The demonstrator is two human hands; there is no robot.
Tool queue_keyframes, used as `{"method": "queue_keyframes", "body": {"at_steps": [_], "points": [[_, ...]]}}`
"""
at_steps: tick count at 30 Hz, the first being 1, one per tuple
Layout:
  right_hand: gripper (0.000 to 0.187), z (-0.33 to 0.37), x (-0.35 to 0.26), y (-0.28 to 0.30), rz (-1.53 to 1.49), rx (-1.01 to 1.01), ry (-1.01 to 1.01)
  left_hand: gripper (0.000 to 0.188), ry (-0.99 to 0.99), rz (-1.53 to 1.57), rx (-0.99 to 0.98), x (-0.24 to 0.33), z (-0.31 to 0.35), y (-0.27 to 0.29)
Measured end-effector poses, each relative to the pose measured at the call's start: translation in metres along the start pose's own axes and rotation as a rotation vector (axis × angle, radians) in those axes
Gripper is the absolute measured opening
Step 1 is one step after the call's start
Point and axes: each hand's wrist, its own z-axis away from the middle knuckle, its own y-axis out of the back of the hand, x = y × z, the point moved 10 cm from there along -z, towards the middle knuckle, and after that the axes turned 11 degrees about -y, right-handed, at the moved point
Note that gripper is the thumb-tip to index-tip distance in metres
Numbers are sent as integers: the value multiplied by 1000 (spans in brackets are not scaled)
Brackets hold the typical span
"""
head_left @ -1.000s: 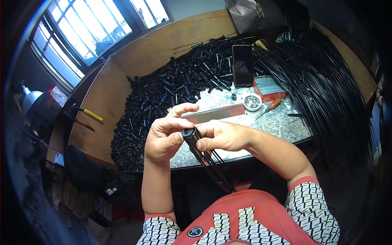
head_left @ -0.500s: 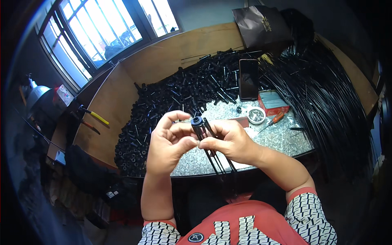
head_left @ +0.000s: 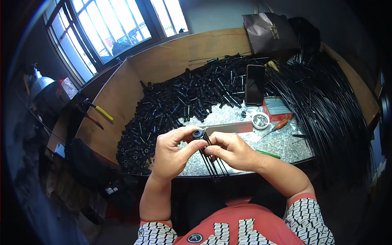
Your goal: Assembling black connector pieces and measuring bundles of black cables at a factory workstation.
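A black cylindrical hub is held up in front of me, its round top with a centre hole facing up. Thin black rods hang from it, like ribs of an umbrella frame. My left hand is closed on the hub, with the index finger behind its top and the thumb across its front. My right hand pinches the rods just below the hub, on its right side. Its fingertips nearly meet the left thumb. The fingers partly hide where rods and hub join.
Behind lies a large heap of black tubular parts. Long black rods fill the right. Between them are a phone, a red box, a white bowl of small pieces, a screwdriver and a green tool. Yellow-handled pliers hang left.
The left fingers, raised and spread behind the hub before, have closed round its top. Both hands and the hub sit lower over the bench. The view has shifted slightly, and the green tool now shows.
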Motion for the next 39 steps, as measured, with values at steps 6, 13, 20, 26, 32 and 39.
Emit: {"method": "queue_keyframes", "body": {"at_steps": [6,13,20,26,32,39], "points": [[13,5,-14,-2,60,-54,19,24,-158,-32,-202,27,-3,-11],[20,1,-3,0,40,148,116,26,-91,-253,102,16,22,-23],[27,19,13,-3,307,115,-3,19,-103,-263,210,-14,42,-19],[28,54,39,45,908,286,44,18,-110,-184,308,-31,66,-3],[30,93,85,83,1304,315,-216,19,65,202,362,-67,87,-16],[32,97,72,59,1321,211,-127,14,103,263,300,-73,88,-17]]}}
